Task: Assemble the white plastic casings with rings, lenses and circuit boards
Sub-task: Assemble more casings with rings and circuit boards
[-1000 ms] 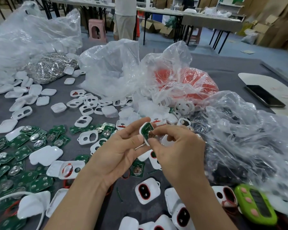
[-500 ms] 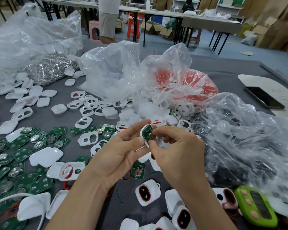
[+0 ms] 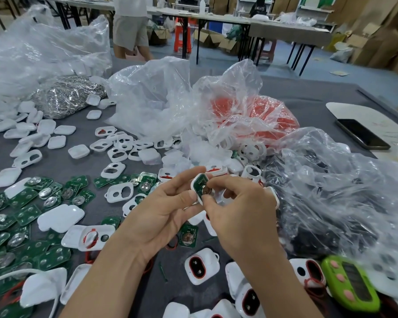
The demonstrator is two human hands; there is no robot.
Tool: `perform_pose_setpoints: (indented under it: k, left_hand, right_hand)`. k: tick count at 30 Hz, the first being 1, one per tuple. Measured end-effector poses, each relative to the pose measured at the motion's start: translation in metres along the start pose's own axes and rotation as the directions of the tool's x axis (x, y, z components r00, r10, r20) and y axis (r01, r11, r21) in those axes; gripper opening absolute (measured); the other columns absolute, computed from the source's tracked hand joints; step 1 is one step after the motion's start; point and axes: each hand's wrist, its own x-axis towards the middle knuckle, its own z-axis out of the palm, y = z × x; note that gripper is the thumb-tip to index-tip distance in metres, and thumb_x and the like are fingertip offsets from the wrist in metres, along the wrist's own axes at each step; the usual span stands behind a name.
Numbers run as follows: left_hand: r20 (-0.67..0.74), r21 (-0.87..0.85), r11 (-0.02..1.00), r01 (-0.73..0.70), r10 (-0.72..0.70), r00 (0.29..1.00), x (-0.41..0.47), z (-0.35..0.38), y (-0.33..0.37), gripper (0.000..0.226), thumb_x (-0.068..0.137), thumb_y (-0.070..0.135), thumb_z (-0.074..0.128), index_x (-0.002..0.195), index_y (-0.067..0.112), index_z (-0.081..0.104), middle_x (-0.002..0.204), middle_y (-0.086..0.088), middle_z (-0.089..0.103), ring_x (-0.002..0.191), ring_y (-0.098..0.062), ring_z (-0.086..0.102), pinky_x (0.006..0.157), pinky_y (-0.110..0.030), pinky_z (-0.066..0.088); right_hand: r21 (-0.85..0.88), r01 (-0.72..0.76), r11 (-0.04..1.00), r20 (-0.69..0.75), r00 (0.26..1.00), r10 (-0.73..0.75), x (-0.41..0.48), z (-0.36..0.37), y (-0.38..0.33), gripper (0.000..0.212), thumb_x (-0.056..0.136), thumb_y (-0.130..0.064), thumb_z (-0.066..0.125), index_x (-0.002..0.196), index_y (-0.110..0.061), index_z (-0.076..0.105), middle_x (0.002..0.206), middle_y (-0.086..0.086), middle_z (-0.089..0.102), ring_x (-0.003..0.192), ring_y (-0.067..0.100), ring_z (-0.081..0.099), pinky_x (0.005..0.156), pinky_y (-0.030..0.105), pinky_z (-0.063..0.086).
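Pinching a white casing (image 3: 195,188) by its left edge, the left hand (image 3: 168,216) has its thumb and fingers curled round it and holds it above the grey table (image 3: 296,92). A green circuit board (image 3: 200,182) sits in the casing's open face, with a round metal cell (image 3: 207,190) at its lower end. The right hand (image 3: 241,214) grips the same casing from the other side, its fingers bent, the index finger arched over the top and the thumb tip pressed at the lower edge of the board.

Loose circuit boards (image 3: 28,212) lie in a heap on the left, with empty casings (image 3: 117,191) scattered beyond them. Finished casings (image 3: 201,265) with red rings lie near the wrists. Behind the hands a clear bag of red rings (image 3: 255,118) slumps beside another clear bag (image 3: 147,97); a third bag (image 3: 331,191) of dark parts crowds the right side. A green device (image 3: 349,283) lies at the lower right, and a phone (image 3: 363,134) farther back.

Compared with a second ago, both hands keep nearly the same hold on the casing, while the person standing in the background (image 3: 130,26) has moved leftward across the view.
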Motion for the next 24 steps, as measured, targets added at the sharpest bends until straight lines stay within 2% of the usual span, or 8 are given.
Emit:
perform_pose_setpoints:
  k: [3,7,10,17,22,24]
  left_hand:
    - [0.002,-0.018,1.0,-0.003,0.003,1.0,0.0,0.0,0.001,0.047,0.073,0.002,0.074,0.119,0.011,0.076,0.128,-0.015,0.071,0.114,-0.026,0.07,0.086,-0.032,0.06]
    - [0.001,-0.034,0.999,-0.005,0.005,1.0,0.0,-0.001,0.002,0.049,0.072,0.002,0.075,0.12,0.01,0.075,0.127,-0.015,0.071,0.112,-0.025,0.071,0.085,-0.032,0.06]
    - [0.002,-0.033,0.999,-0.005,0.005,1.0,0.0,-0.001,0.002,0.049,0.072,0.002,0.075,0.12,0.01,0.075,0.128,-0.015,0.07,0.113,-0.024,0.071,0.085,-0.032,0.06]
    - [-0.007,-0.046,0.999,0.009,-0.01,1.0,0.0,0.0,0.002,0.049,0.072,0.001,0.075,0.12,0.009,0.075,0.127,-0.015,0.071,0.114,-0.025,0.071,0.085,-0.032,0.061]
    - [-0.007,-0.095,0.995,0.009,-0.01,1.0,0.0,-0.002,0.003,0.045,0.079,-0.004,0.07,0.123,0.007,0.073,0.133,-0.02,0.067,0.119,-0.031,0.068,0.087,-0.037,0.061]
    - [-0.034,-0.105,0.994,0.008,-0.012,0.999,0.0,-0.003,0.004,0.041,0.084,-0.007,0.063,0.12,0.008,0.075,0.135,-0.02,0.065,0.122,-0.033,0.066,0.087,-0.038,0.061]
  right_hand:
    - [0.014,0.027,1.0,0.024,0.999,-0.028,0.001,-0.003,-0.002,0.023,0.075,-0.023,0.088,0.094,-0.032,0.08,0.088,-0.017,0.074,0.082,-0.001,0.057,0.078,0.002,0.039]
    - [0.035,0.067,0.997,0.013,0.998,-0.067,0.002,-0.008,-0.003,0.024,0.073,-0.019,0.089,0.093,-0.03,0.081,0.094,-0.017,0.076,0.091,0.0,0.066,0.087,0.01,0.047]
    - [0.04,0.058,0.997,0.028,0.998,-0.059,0.002,-0.008,-0.003,0.025,0.073,-0.019,0.089,0.095,-0.029,0.082,0.097,-0.016,0.076,0.095,0.0,0.065,0.089,0.003,0.041]
    - [0.013,0.029,0.999,0.029,0.999,-0.03,0.001,-0.006,-0.004,0.023,0.075,-0.024,0.088,0.094,-0.034,0.079,0.086,-0.026,0.063,0.085,-0.001,0.059,0.079,0.0,0.038]
    - [0.134,-0.035,0.99,0.006,0.999,0.035,0.006,-0.01,0.002,0.024,0.078,-0.023,0.085,0.099,-0.034,0.08,0.083,-0.023,0.07,0.087,-0.009,0.062,0.074,0.0,0.042]
    - [0.077,-0.055,0.995,-0.024,0.998,0.057,0.012,-0.017,0.009,0.022,0.08,-0.019,0.082,0.097,-0.034,0.081,0.08,-0.023,0.069,0.084,-0.008,0.062,0.073,0.003,0.045]
